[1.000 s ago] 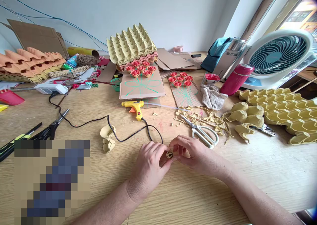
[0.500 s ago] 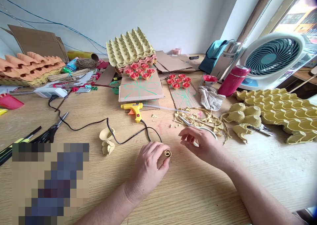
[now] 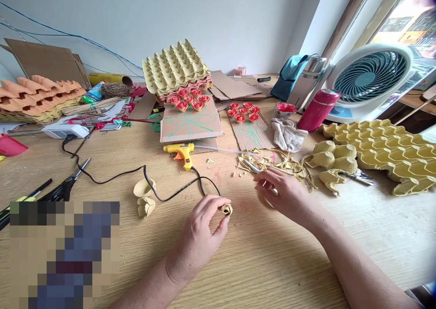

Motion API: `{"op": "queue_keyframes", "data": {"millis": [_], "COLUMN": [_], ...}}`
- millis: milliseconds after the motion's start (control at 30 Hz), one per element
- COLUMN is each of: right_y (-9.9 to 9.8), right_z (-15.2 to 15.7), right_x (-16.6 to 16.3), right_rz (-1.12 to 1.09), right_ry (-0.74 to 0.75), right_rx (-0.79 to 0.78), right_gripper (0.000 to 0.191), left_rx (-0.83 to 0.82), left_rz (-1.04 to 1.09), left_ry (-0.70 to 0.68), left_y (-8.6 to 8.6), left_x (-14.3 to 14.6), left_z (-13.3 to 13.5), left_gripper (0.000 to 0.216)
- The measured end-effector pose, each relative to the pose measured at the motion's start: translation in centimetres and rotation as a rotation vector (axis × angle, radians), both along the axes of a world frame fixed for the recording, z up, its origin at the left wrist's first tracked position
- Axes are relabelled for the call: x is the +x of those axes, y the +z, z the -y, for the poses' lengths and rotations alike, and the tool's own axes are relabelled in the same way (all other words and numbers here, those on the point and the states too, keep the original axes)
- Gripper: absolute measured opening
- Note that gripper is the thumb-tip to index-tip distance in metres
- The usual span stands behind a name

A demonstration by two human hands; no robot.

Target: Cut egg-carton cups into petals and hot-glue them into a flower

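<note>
My left hand (image 3: 200, 229) pinches a small rolled cardboard bud (image 3: 226, 209) between thumb and fingertips, just above the wooden table (image 3: 265, 263). To its right, my right hand (image 3: 284, 193) lies over the white-handled scissors (image 3: 254, 167), fingers curled around the handles, which are mostly hidden; only the blades stick out toward the scraps. The black cord of the yellow glue gun (image 3: 180, 152) loops just behind my left hand. Two shaped yellow cardboard pieces (image 3: 143, 195) lie to the left.
Cut egg-carton scraps (image 3: 289, 166) and egg cups (image 3: 335, 157) lie to the right, beside a yellow egg tray (image 3: 384, 148). Red paper roses sit on cardboard sheets (image 3: 190, 123). Black scissors (image 3: 64, 188), a red bottle (image 3: 316, 109) and a fan (image 3: 369, 80) stand around.
My right hand let go of the bud and moved right and away onto the scissors. My left hand keeps holding the bud in about the same place.
</note>
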State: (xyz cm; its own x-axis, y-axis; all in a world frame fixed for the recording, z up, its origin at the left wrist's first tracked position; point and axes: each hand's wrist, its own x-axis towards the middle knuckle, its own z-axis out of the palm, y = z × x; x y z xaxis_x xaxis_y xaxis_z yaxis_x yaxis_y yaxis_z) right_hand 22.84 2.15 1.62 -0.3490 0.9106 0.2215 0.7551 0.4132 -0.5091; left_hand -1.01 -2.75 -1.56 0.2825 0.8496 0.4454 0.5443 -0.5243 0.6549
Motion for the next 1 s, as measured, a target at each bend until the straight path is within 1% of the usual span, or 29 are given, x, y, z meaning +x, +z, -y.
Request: {"op": "queue_keyframes", "data": {"millis": [33,100,233,267,367,500,633,800,900,1000], "right_y": [0.1,0.4,0.6,0.5,0.2,-0.2,-0.4,-0.6,-0.8,-0.9], "right_z": [0.1,0.5,1.7,2.0,2.5,2.5,2.6,2.7,2.8,2.9], "right_x": [-0.2,-0.7,-2.1,-2.4,-3.0,-3.5,-3.7,-3.8,-3.8,-3.9], "right_rz": [-0.024,-0.11,-0.357,-0.419,-0.552,-0.645,-0.704,-0.77,-0.795,-0.799], "right_ry": [0.002,0.053,0.276,0.312,0.334,0.314,0.327,0.341,0.347,0.35], "right_rx": [-0.016,-0.095,-0.358,-0.411,-0.516,-0.58,-0.626,-0.651,-0.656,-0.645], "right_gripper": [0.011,0.01,0.012,0.013,0.016,0.018,0.017,0.019,0.021,0.02], "left_rx": [0.005,0.0,-0.039,-0.049,-0.075,-0.081,-0.032,0.029,0.047,0.061], "left_rz": [0.016,0.058,0.159,0.178,0.212,0.213,0.169,0.168,0.168,0.158], "left_ry": [-0.002,-0.012,-0.048,-0.057,-0.075,-0.082,-0.086,-0.108,-0.119,-0.137], "left_y": [0.1,0.4,1.2,1.4,1.4,1.2,1.4,1.9,1.8,1.7], "left_x": [0.0,0.1,0.1,0.2,0.2,0.2,0.2,0.2,0.2,0.1], "left_z": [0.0,0.0,0.1,0.2,0.2,0.3,0.4,0.2,0.1,0.2], "left_gripper": [0.036,0.035,0.033,0.032,0.032,0.03,0.029,0.027,0.025,0.024]}}
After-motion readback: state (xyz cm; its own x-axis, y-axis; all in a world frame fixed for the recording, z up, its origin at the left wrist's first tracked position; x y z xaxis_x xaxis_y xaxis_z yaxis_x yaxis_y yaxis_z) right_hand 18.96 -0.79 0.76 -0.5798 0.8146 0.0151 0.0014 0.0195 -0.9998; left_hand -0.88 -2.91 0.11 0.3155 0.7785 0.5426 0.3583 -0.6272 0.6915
